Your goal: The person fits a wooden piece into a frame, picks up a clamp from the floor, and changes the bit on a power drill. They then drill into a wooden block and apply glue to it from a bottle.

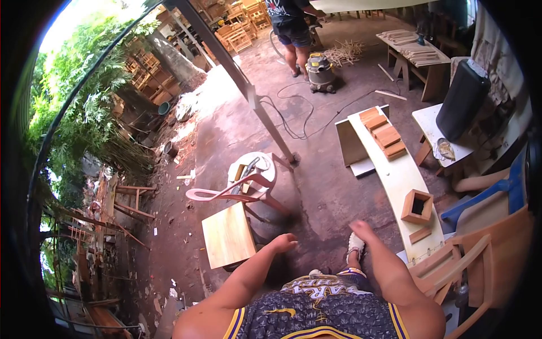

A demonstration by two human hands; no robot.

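My left hand (284,243) hangs in front of my body with its fingers curled in and nothing visible in them. It is nearest to a pale wooden board (228,236) like a stool top, just to its left, without touching it. My right hand (362,229) is held out above my shoe (355,244); its fingers are blurred, and I see nothing held. To the right of that hand stands a long white bench (389,179). On it sit an open square wooden box (418,207), a small wood block (420,235) and several stacked wood pieces (385,134).
A pink plastic chair (270,195) with tools on its seat stands ahead left, beside a metal post (248,93). Cables (305,116) cross the floor near a shop vacuum (322,73) and a person (292,31). A blue chair (491,192) is at right.
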